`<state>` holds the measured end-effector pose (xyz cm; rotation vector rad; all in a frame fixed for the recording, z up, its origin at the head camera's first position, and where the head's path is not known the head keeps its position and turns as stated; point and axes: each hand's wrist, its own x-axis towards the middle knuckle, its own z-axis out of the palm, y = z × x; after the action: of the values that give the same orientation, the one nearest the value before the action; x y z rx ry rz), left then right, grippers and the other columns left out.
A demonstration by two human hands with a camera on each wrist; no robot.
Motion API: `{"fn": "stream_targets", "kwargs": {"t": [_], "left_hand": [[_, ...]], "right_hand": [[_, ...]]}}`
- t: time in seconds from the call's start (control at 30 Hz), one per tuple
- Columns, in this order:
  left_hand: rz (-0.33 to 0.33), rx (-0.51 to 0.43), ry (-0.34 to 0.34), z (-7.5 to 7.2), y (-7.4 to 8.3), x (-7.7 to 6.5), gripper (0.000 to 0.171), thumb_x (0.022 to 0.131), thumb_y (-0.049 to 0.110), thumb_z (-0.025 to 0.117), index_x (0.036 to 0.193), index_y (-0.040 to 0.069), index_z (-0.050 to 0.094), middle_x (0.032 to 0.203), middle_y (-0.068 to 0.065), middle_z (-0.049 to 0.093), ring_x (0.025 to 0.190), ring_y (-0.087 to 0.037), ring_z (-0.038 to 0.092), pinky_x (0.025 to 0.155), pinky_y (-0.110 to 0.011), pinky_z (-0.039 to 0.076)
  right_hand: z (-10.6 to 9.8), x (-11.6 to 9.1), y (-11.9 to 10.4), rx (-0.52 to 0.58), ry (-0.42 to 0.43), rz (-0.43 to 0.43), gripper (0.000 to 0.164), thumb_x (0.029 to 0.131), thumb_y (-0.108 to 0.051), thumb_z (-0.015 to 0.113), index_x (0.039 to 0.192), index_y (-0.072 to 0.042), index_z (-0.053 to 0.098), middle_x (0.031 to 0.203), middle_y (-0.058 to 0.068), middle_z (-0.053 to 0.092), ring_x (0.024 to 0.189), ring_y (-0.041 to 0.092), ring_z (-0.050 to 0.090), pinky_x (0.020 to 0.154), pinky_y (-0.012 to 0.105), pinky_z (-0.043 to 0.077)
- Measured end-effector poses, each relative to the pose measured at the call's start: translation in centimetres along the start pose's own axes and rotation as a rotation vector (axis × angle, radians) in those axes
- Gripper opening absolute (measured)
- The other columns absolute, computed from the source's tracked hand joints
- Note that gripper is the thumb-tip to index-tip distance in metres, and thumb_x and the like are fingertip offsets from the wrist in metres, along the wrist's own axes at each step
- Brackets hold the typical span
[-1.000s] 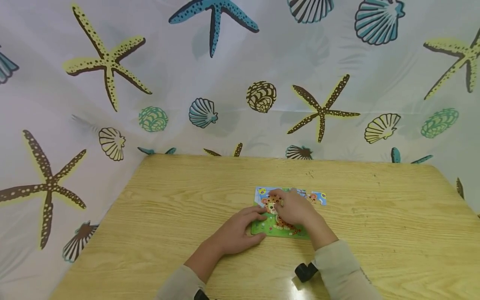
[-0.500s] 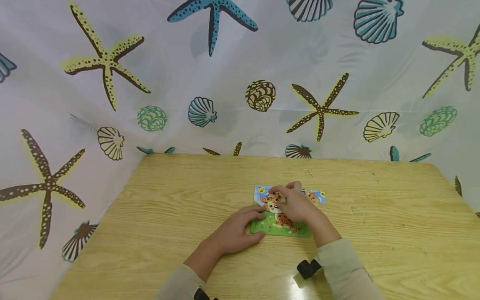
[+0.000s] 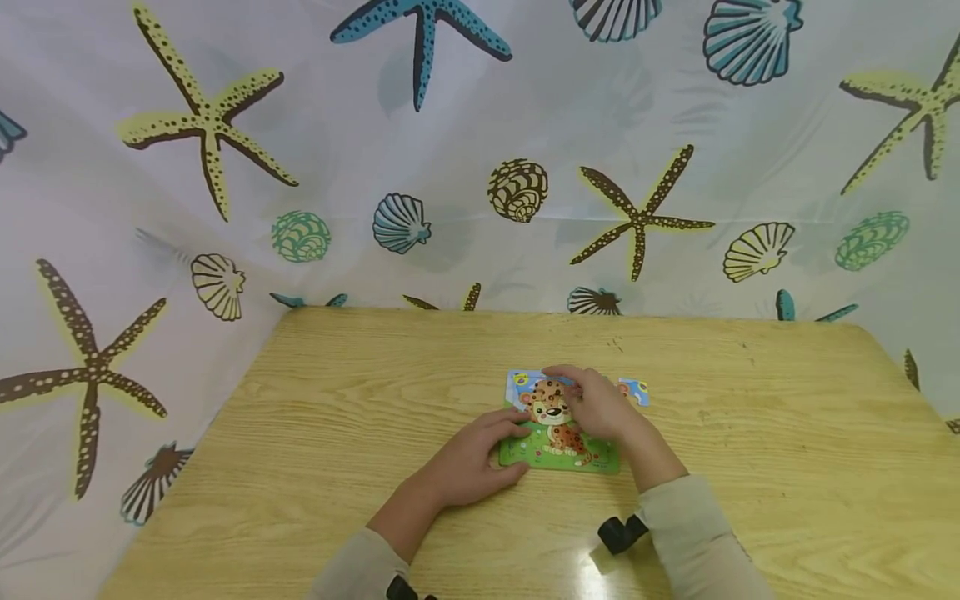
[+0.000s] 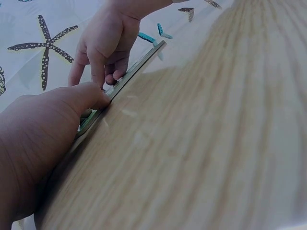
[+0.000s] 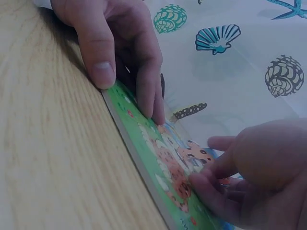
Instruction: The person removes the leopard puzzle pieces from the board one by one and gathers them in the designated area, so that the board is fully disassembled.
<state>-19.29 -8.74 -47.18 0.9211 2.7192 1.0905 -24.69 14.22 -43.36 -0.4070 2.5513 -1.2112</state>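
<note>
A flat jigsaw puzzle (image 3: 525, 450) with a spotted leopard cub on green grass lies on the table. My left hand (image 3: 480, 462) rests against its left side, fingertips over the edge and thumb (image 4: 91, 96) at the near edge. My right hand (image 3: 600, 406) is over the puzzle's upper right, index finger stretched across the top. In the right wrist view its thumb (image 5: 204, 187) touches the picture beside the cub, and its other fingers bend under the palm. The part of the picture beneath this hand is hidden. The cub's face (image 3: 551, 406) shows whole beside it.
A loose puzzle piece (image 3: 636, 392), blue with an orange ear, lies just right of the puzzle, partly behind my right hand. Around them spreads the wood-grain table (image 3: 360, 375). A curtain (image 3: 465, 150) printed with starfish and shells hangs behind and at the sides.
My right hand has shifted right and its fingers have drawn back from the cub's face, so the nose and forehead show. My left hand stays at the puzzle's left side.
</note>
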Motion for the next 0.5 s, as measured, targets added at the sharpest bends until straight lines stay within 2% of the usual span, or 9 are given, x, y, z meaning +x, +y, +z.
{"fn": "stream_targets", "kwargs": {"t": [0.03,0.13,0.3,0.37,0.5], "left_hand": [[-0.002,-0.001,-0.002,0.0,0.0,0.0,0.041,0.094,0.030,0.069,0.130,0.012,0.065,0.150,0.001,0.050,0.146,-0.021,0.039,0.119,-0.046,0.035],[-0.009,-0.010,-0.009,0.0,0.0,-0.1,0.042,0.094,0.030,0.069,0.131,0.012,0.064,0.151,0.001,0.049,0.147,-0.021,0.038,0.119,-0.047,0.036],[-0.017,-0.005,-0.015,-0.1,0.0,0.0,0.043,0.094,0.032,0.069,0.132,0.012,0.063,0.152,0.001,0.048,0.147,-0.021,0.037,0.119,-0.047,0.035],[-0.019,0.003,-0.013,-0.1,0.1,0.0,0.043,0.094,0.032,0.068,0.132,0.012,0.063,0.152,0.002,0.048,0.147,-0.021,0.037,0.120,-0.046,0.034],[-0.019,0.009,-0.014,-0.2,0.2,0.0,0.043,0.094,0.032,0.068,0.132,0.012,0.063,0.152,0.002,0.048,0.148,-0.021,0.036,0.120,-0.046,0.034]], "right_hand": [[0.0,0.1,0.1,0.029,0.007,0.007,0.047,0.105,-0.003,0.043,0.149,-0.018,0.046,0.112,0.020,0.063,0.051,0.014,0.048,0.049,0.026,0.048],[0.0,0.1,0.3,0.125,0.035,0.047,0.048,0.106,-0.006,0.043,0.152,-0.018,0.040,0.096,0.016,0.054,0.062,0.016,0.053,0.056,0.028,0.055],[-0.8,0.0,0.7,0.260,0.062,0.069,0.046,0.106,-0.008,0.046,0.150,-0.011,0.038,0.109,0.020,0.052,0.070,0.022,0.059,0.062,0.034,0.059],[-1.3,-0.2,0.9,0.272,0.072,0.069,0.044,0.106,-0.009,0.047,0.149,-0.008,0.041,0.113,0.022,0.052,0.071,0.022,0.062,0.063,0.034,0.060],[-2.3,-0.5,1.2,0.264,0.091,0.065,0.040,0.105,-0.010,0.047,0.145,-0.005,0.046,0.111,0.024,0.054,0.072,0.023,0.064,0.068,0.035,0.062]]}}
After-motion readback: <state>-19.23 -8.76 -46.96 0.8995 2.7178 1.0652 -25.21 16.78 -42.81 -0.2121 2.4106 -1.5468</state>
